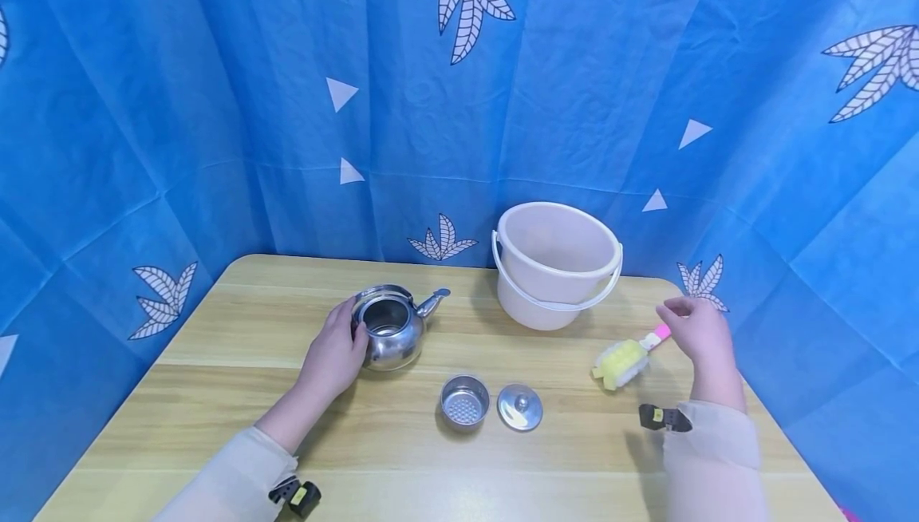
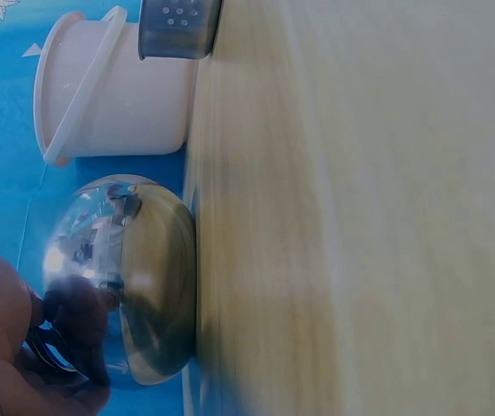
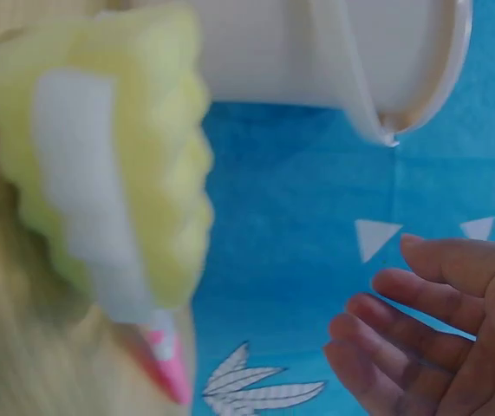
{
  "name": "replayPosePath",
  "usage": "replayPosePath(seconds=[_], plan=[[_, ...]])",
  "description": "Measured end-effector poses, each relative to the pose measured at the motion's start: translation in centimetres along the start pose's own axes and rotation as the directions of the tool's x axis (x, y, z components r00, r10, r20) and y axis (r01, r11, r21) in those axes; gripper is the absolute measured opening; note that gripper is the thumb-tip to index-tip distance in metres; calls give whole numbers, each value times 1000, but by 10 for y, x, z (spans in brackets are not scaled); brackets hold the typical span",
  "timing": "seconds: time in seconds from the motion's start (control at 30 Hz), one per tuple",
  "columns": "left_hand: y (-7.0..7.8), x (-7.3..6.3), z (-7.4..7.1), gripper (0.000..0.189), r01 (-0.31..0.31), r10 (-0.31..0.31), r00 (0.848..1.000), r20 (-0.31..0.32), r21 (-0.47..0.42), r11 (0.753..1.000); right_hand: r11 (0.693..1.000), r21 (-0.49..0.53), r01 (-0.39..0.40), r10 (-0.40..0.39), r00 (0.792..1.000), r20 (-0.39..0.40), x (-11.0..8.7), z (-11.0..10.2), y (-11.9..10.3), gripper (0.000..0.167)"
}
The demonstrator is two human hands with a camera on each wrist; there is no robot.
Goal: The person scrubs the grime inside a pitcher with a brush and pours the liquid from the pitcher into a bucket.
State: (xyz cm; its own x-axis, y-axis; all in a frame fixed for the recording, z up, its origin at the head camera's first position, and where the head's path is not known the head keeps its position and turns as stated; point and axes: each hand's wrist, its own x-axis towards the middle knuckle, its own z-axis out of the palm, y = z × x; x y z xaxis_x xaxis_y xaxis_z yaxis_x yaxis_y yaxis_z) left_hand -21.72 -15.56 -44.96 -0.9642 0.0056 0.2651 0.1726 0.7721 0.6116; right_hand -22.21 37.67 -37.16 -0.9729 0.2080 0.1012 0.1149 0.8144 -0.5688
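My left hand (image 1: 333,353) grips the left side of a shiny steel teapot (image 1: 396,349), at what looks like its folded-down handle. The teapot stands lidless on the table with its spout to the right. In the left wrist view the fingers (image 2: 78,316) curl against the teapot (image 2: 156,286). My right hand (image 1: 701,336) hovers near the pink handle of a sponge brush (image 1: 621,362), holding nothing. Its fingers (image 3: 403,347) are loosely bent and apart from the brush (image 3: 169,173) in the right wrist view. The brush head is yellow and white.
A perforated steel strainer cup (image 1: 464,402) and a round knobbed lid (image 1: 520,408) lie side by side at the table's middle front. Toward the back right stands a white bucket (image 1: 531,298), its handle hanging forward. Blue curtain (image 1: 445,107) surrounds the wooden table (image 1: 402,458).
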Motion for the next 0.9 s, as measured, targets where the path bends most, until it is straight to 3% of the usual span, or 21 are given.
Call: replayPosePath(seconds=[0.2, 0.47, 0.7, 0.9], plan=[[0, 0, 0, 58, -1, 1, 1000, 2, -3, 1000, 995, 46, -87, 89, 995, -40, 6, 8, 17, 52], [0, 0, -2, 57, -2, 2, 1000, -6, -1, 1000, 966, 145, -214, 215, 977, 6, 19, 19, 34, 55], [0, 0, -1, 57, -7, 7, 1000, -7, -2, 1000, 947, 143, -286, 289, 957, 0, 29, 30, 48, 52], [1, 0, 0, 57, -13, 13, 1000, -6, -6, 1000, 899, 251, -359, 362, 931, 35, 34, 39, 60, 54]])
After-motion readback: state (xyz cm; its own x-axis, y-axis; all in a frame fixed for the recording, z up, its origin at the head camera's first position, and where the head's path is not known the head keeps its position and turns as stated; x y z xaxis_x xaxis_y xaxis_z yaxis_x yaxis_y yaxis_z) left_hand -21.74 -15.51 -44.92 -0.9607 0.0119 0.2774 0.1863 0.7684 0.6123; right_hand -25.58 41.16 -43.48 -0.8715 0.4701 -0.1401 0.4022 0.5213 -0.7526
